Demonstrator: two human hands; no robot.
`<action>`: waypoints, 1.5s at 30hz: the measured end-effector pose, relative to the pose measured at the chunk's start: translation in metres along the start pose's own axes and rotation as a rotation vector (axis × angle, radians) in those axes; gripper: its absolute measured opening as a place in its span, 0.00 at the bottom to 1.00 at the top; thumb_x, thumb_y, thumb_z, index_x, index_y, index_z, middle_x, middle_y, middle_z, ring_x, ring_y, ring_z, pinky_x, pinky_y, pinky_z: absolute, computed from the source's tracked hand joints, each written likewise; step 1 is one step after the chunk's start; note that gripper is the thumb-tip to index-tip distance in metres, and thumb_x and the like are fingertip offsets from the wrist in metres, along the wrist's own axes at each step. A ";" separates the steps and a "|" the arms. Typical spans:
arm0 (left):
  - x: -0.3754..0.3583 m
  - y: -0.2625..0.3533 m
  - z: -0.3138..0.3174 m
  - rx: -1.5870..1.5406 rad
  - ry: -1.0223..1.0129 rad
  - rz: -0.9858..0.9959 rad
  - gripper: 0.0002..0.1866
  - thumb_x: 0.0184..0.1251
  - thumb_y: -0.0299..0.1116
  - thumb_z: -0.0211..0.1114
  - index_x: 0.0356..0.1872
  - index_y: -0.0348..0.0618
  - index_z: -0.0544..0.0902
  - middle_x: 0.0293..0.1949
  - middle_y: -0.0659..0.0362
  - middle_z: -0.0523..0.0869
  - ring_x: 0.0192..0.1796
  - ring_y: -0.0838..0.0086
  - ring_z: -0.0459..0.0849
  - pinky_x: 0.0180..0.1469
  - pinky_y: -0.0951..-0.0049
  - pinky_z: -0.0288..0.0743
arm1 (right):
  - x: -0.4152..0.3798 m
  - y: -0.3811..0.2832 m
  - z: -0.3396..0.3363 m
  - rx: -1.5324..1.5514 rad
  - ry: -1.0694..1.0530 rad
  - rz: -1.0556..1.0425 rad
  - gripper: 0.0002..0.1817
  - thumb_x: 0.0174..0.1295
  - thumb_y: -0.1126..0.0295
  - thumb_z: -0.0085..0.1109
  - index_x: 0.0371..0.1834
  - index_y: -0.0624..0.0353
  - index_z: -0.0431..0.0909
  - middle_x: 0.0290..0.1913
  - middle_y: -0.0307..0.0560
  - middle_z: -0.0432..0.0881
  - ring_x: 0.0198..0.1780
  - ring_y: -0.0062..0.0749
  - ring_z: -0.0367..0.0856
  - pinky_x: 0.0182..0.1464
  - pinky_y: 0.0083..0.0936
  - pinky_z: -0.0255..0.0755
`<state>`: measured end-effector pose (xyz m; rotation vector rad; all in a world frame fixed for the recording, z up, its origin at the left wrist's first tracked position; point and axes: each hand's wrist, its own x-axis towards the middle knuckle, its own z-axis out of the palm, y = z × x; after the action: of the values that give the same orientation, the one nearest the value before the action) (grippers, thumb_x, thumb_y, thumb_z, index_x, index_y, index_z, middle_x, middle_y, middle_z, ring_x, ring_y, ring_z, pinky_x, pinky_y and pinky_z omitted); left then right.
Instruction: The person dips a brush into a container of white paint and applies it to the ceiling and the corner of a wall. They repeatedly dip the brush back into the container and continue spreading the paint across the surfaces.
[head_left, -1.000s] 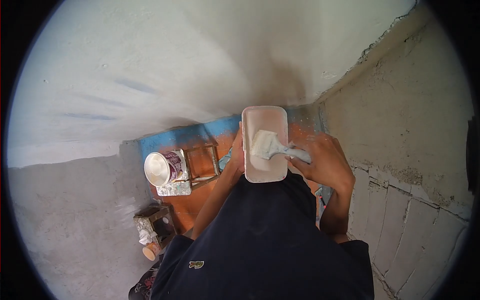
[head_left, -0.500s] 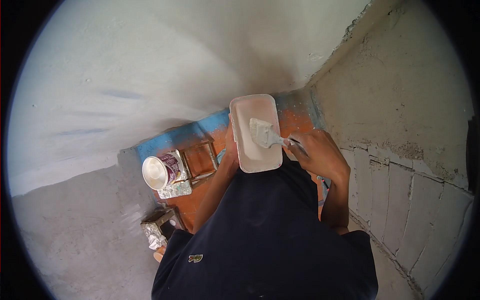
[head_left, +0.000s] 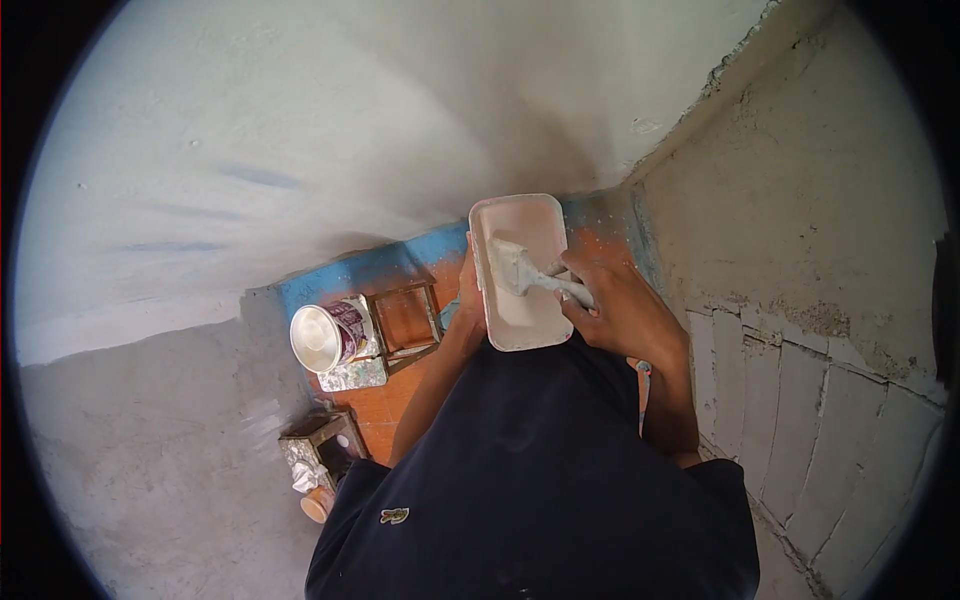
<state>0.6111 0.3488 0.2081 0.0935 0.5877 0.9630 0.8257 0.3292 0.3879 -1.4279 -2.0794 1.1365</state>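
Observation:
A pale rectangular plastic tub [head_left: 548,215] with whitish paint inside is held in front of my chest. My left hand [head_left: 470,290] grips its left side; most of those fingers are hidden behind the tub. My right hand [head_left: 622,308] is closed around the handle of a paintbrush [head_left: 545,281]. The brush's bristles, coated in white paint, are inside the tub near its left wall.
A partly painted wall [head_left: 330,130] rises close ahead, and a rough grey wall [head_left: 780,200] stands at right. Below left, a paint bucket [head_left: 352,330] sits on a small paint-spattered stool [head_left: 352,374]. Another wooden stool [head_left: 320,440] is nearer. The floor [head_left: 375,410] is orange.
The brush has moved down and against the tub's left inner wall, its head turned. My right hand has shifted left over the tub's right rim. The view has shifted slightly.

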 end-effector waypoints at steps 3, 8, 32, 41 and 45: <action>-0.001 -0.002 -0.002 -0.001 0.003 0.003 0.36 0.79 0.66 0.44 0.72 0.47 0.71 0.60 0.52 0.82 0.58 0.59 0.85 0.60 0.54 0.83 | 0.005 0.004 0.002 -0.062 -0.044 -0.017 0.15 0.59 0.71 0.62 0.48 0.68 0.80 0.31 0.66 0.84 0.39 0.61 0.85 0.47 0.50 0.75; -0.005 -0.003 -0.004 0.001 0.005 0.000 0.36 0.79 0.66 0.44 0.72 0.47 0.71 0.60 0.52 0.82 0.58 0.59 0.84 0.60 0.54 0.83 | 0.015 0.000 0.015 -0.193 -0.141 0.030 0.18 0.58 0.68 0.66 0.49 0.66 0.82 0.38 0.63 0.86 0.40 0.60 0.85 0.49 0.45 0.77; -0.013 -0.008 -0.003 0.005 -0.041 -0.052 0.36 0.79 0.65 0.44 0.71 0.47 0.71 0.61 0.52 0.82 0.59 0.59 0.84 0.60 0.54 0.82 | -0.003 -0.017 0.025 -0.262 -0.043 -0.027 0.15 0.59 0.67 0.64 0.48 0.62 0.84 0.28 0.62 0.85 0.37 0.59 0.86 0.45 0.49 0.76; -0.019 -0.004 -0.006 -0.011 -0.034 -0.033 0.36 0.79 0.65 0.44 0.71 0.47 0.71 0.61 0.52 0.82 0.59 0.59 0.84 0.60 0.53 0.82 | -0.010 -0.034 0.002 -0.215 -0.046 0.039 0.18 0.58 0.66 0.65 0.50 0.63 0.83 0.30 0.62 0.86 0.38 0.57 0.87 0.45 0.48 0.77; -0.020 -0.004 -0.009 -0.014 -0.017 -0.025 0.36 0.79 0.65 0.44 0.71 0.48 0.71 0.61 0.52 0.82 0.59 0.58 0.84 0.61 0.53 0.82 | 0.010 -0.019 0.028 -0.288 -0.142 -0.014 0.15 0.60 0.65 0.64 0.48 0.62 0.84 0.33 0.61 0.86 0.38 0.58 0.86 0.46 0.47 0.77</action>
<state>0.6008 0.3289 0.2077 0.0812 0.5652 0.9415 0.7916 0.3236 0.3848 -1.4917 -2.4298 0.9890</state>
